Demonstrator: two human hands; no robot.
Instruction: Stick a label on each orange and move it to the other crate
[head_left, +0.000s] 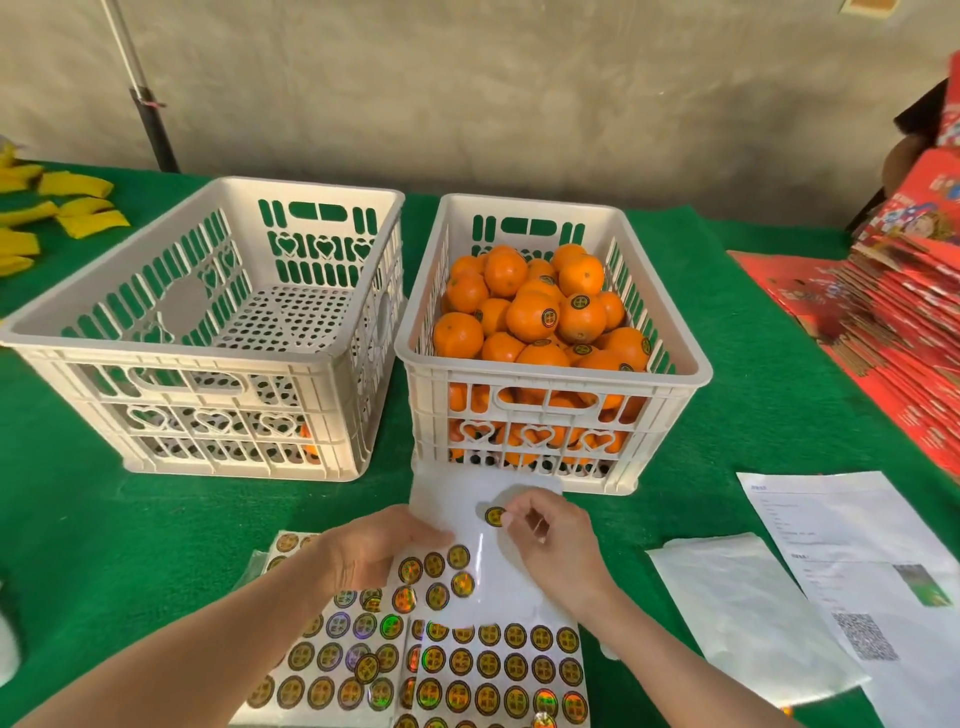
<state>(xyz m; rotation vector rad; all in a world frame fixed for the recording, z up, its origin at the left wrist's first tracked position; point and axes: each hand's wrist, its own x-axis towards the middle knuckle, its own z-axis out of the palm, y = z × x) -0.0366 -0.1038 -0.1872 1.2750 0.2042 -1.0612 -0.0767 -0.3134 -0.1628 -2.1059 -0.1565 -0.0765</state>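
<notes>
Step in hand: peeling one label (495, 516) off a mostly bare backing sheet (457, 499) at the table's (104, 519) near edge, in front of the right crate.
Right hand (550, 540): thumb and forefinger pinched together on the label's edge.
Left hand (374, 551): lies on the sheet's left side and steadies it; whether it presses or grips cannot be told.
Next move: probably lift the label clear without folding it, then press it on an unlabelled orange.
Crates: two, side by side mid-table.
Left crate (171, 345): nearly empty; a bit of orange colour shows through its near right corner.
Right crate (550, 382): heaped with oranges (530, 317), roughly twenty visible on top and several already labelled.
Label sheets (498, 665): at least three, overlapping.
Progress: seemingly close to finished.
</notes>
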